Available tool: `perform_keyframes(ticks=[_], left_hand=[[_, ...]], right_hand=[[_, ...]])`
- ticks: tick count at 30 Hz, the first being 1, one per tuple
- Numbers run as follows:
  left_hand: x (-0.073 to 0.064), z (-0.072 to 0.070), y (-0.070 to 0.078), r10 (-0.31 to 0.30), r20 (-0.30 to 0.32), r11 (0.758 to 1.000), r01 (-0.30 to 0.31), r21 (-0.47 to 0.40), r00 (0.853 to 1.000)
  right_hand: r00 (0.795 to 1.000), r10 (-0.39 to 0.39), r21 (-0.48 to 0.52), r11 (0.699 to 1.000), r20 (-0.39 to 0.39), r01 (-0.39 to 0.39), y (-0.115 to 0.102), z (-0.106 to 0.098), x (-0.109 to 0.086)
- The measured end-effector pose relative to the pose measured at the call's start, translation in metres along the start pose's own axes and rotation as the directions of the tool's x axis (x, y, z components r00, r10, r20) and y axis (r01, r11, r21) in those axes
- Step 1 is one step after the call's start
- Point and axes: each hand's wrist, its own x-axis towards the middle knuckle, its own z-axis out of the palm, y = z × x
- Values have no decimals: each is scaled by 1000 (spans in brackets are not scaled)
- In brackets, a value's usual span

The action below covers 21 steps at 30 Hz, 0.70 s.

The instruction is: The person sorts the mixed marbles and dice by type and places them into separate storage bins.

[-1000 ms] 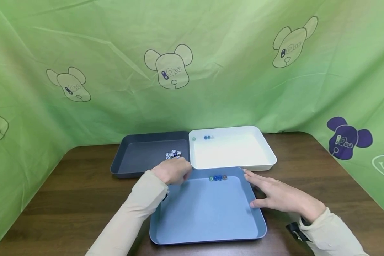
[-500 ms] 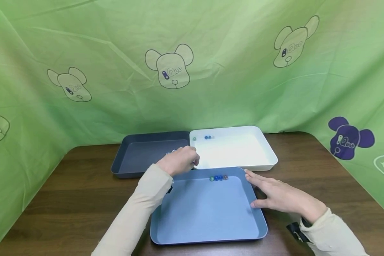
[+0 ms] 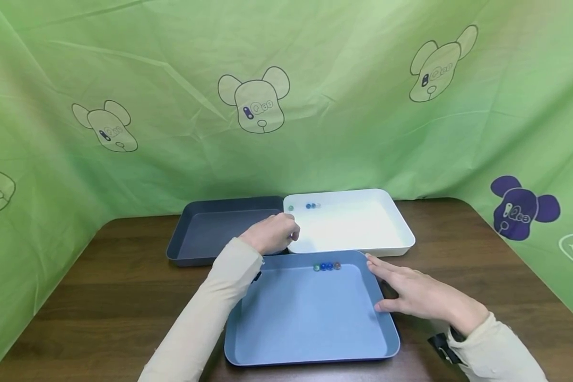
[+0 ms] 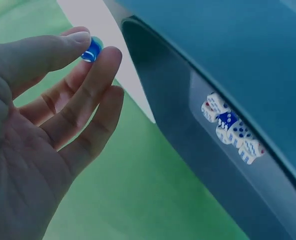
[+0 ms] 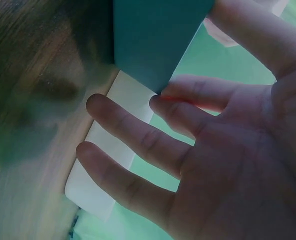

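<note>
My left hand hovers where the dark tray meets the white tray. In the left wrist view its thumb and fingertips pinch a blue glass marble. White dice and a blue one form a cluster of dice in the dark tray; the hand hides them from the head view. Straight fingers of my right hand rest at the right rim of the light blue tray. A short row of marbles lies near that tray's far side.
Inside the white tray, a greenish marble lies by the left wall, with a small group of marbles to its right. All three trays stand close together on a brown wooden table. A green printed cloth hangs behind.
My left hand has moved up and to the right, from over the blue tray's far left corner toward the white tray. It now covers the dice. The right hand stays put.
</note>
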Motion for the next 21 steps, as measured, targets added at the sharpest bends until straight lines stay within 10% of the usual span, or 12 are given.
perform_keyframes(ticks=[21], left_hand=[[26, 16, -6, -50, 35, 999, 50, -14, 998]], right_hand=[[999, 48, -29, 998, 20, -47, -5, -2, -3]])
